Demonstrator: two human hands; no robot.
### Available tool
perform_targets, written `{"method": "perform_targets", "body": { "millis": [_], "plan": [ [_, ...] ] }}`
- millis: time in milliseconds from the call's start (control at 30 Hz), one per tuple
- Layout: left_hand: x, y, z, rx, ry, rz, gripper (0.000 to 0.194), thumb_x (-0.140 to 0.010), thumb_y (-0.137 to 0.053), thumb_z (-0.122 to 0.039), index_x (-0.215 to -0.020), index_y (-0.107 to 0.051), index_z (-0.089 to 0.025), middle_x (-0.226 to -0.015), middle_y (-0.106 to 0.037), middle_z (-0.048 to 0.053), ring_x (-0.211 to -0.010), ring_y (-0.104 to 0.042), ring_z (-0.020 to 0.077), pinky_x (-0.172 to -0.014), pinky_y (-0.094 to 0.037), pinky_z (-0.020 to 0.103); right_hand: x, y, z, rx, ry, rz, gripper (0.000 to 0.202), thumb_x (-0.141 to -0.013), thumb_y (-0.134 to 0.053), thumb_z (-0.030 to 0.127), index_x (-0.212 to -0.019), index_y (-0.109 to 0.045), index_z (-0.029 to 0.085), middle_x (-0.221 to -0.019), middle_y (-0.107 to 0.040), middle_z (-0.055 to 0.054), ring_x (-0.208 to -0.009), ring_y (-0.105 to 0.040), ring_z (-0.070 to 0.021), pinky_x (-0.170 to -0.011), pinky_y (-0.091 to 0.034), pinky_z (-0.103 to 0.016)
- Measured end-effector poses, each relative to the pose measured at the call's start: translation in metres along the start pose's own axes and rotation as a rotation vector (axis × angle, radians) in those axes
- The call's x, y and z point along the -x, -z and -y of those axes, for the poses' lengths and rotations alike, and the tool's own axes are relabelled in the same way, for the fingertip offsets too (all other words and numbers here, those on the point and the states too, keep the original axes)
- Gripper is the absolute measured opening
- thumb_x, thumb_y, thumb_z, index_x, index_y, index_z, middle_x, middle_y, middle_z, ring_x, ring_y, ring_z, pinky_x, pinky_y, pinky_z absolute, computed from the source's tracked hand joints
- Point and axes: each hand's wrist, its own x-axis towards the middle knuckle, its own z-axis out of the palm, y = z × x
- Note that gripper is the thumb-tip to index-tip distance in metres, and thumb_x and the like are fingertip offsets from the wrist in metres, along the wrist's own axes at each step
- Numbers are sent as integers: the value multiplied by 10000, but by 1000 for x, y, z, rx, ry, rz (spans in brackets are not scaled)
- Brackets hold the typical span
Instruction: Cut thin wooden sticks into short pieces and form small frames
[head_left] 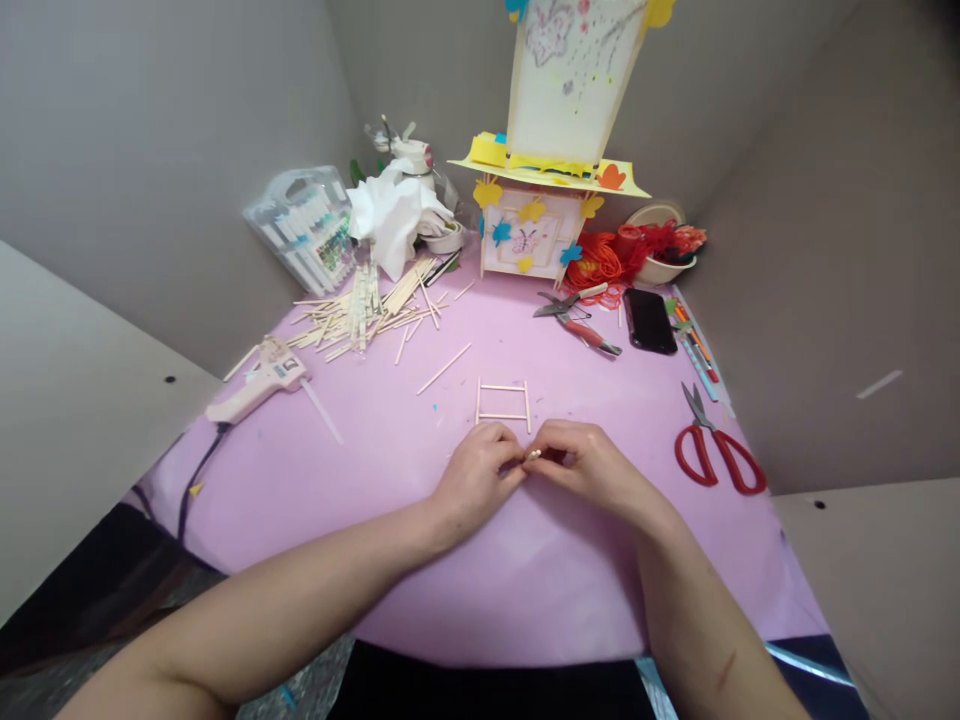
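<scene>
My left hand and my right hand meet at the middle of the pink-covered table, fingertips touching. Between the right thumb and fingers, small pale stick ends show. The left fingers are pinched together at the same spot; what they hold, if anything, is hidden. Just beyond the hands lies a small frame of thin wooden sticks, two long side pieces joined by two crosspieces. A single loose stick rests to its upper left.
A glue gun and a pile of sticks lie left. Pliers, a phone, pens and red scissors lie right. A decorated paper lantern stands at the back, near red cord.
</scene>
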Motion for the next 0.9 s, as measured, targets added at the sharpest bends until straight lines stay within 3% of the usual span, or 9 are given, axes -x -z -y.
{"method": "perform_targets", "body": {
  "millis": [167, 300, 400, 767, 900],
  "plan": [
    [-4, 6, -7, 221, 117, -13, 107, -795, -594, -210, -749, -682, -169, -775, -623, 26, -766, -562, 147, -731, -440, 272, -2, -3, 2, -260, -195, -87, 165, -783, -630, 301, -693, -585, 170, -640, -541, 21, -599, -467, -104, -550, -344, -229],
    [-6, 8, -12, 534, 382, 144, 117, -780, -578, -230, -730, -648, -150, -644, -616, 1, -608, -567, 117, -615, -454, 242, -7, -6, -1, -470, -286, -68, 214, -746, -653, 344, -672, -563, 164, -623, -527, 28, -580, -457, -96, -552, -340, -229],
    [-8, 10, -12, 692, 494, 223, 152, -754, -622, -278, -709, -631, -134, -609, -613, 0, -543, -558, 102, -564, -456, 228, -8, -7, -3, -557, -310, -56, 242, -726, -672, 372, -668, -565, 163, -603, -525, 35, -555, -447, -88, -541, -334, -229],
    [-11, 15, -15, 922, 594, 326, 187, -704, -710, -296, -679, -678, -114, -635, -651, 27, -551, -559, 77, -570, -450, 205, -8, -8, -4, -696, -373, -49, 272, -743, -666, 396, -662, -543, 166, -511, -472, 66, -445, -360, -53, -453, -280, -209],
    [-11, 15, -12, 885, 566, 316, 207, -729, -682, -325, -717, -680, -118, -667, -660, 34, -573, -573, 94, -596, -471, 227, -8, -9, -4, -679, -356, -75, 270, -736, -667, 405, -677, -557, 166, -526, -486, 57, -458, -389, -62, -454, -308, -208]
  ]
}}
